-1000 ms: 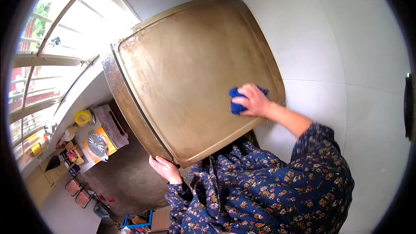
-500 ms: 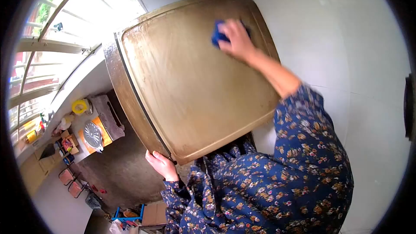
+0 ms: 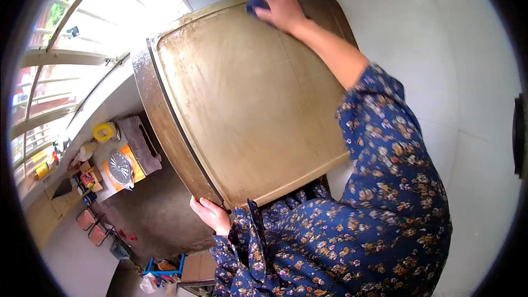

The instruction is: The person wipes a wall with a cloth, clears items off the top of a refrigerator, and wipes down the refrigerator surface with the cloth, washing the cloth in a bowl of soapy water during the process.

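A refrigerator top [image 3: 253,104], brownish and streaked with grime, fills the middle of the view. My right hand [image 3: 283,10] presses a dark blue cloth [image 3: 256,4] against its far edge, the fingers closed over it; part of the cloth is hidden under the palm. Along the left side runs the refrigerator door's top edge [image 3: 170,121], divided from the body by a dark seam. At the door's near corner, my left hand [image 3: 213,215] grips the edge, with some fingers out of sight.
White tiled wall [image 3: 407,38] stands close on the right. A barred window [image 3: 66,60] is at upper left. Below it, a counter holds a round metal rack [image 3: 120,167] and a yellow tape roll [image 3: 103,132]. A blue-framed rack [image 3: 165,267] and cardboard box [image 3: 198,267] sit lower down.
My right hand has slid the blue cloth away from me and slightly left, up to the far edge of the refrigerator top. My left hand stays at the door corner.
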Tool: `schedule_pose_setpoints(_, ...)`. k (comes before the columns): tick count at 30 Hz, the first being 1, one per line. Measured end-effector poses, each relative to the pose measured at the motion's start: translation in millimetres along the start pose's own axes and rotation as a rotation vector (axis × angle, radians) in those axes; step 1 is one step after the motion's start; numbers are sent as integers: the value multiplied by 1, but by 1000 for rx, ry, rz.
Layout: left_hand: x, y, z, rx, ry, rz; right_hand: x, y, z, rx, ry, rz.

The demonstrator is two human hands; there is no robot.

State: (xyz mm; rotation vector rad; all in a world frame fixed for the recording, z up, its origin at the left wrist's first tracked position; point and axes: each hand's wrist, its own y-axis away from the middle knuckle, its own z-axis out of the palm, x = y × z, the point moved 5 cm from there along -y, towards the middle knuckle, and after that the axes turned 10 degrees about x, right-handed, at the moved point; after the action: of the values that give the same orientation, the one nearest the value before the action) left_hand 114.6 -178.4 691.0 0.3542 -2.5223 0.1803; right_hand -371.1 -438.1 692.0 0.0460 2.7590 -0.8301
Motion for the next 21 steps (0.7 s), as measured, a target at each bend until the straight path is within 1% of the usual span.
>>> schedule_pose_setpoints(1,0,0,1,7,21,9,8,-18,12,64,57,2)
schedule_pose_setpoints(4,-4,6,0,24,41,4,-1,-10,2,139,-55,10)
schedule_pose_setpoints(5,-3,4,0,25,45,18,-12,14,-8,1,-33,40)
schedule_pose_setpoints(8,-3,1,3,18,61,39,-62,145,-68,-67,-197,-98)
schedule_pose_setpoints(9,-2,1,1,13,61,42,-83,198,-97,-100,-187,-164)
schedule_pose_setpoints(10,-1,0,0,13,60,45,-103,246,-126,-162,-292,-159)
schedule_pose_setpoints(11,0,0,0,10,52,36,-120,273,-159,-244,-338,-160)
schedule_pose_setpoints(12,-1,1,-1,19,46,29,-131,281,-177,-329,-388,-163)
schedule_pose_setpoints(14,-4,1,2,32,30,25,-121,264,-166,-356,-351,-241)
schedule_pose_setpoints(15,-7,1,-4,22,13,33,-113,244,-154,-316,-379,-293)
schedule_pose_setpoints(16,-6,1,-3,25,6,40,-99,218,-137,-231,-370,-304)
schedule_pose_setpoints(17,-4,1,2,31,5,42,-77,192,-110,-97,-252,-291)
schedule_pose_setpoints(19,-4,3,-1,27,10,29,-29,109,-65,84,-87,-141)
schedule_pose_setpoints(20,-2,1,1,33,19,27,-6,64,-45,-22,-7,-15)
schedule_pose_setpoints(21,-2,1,0,25,15,5,11,26,-28,5,127,79)
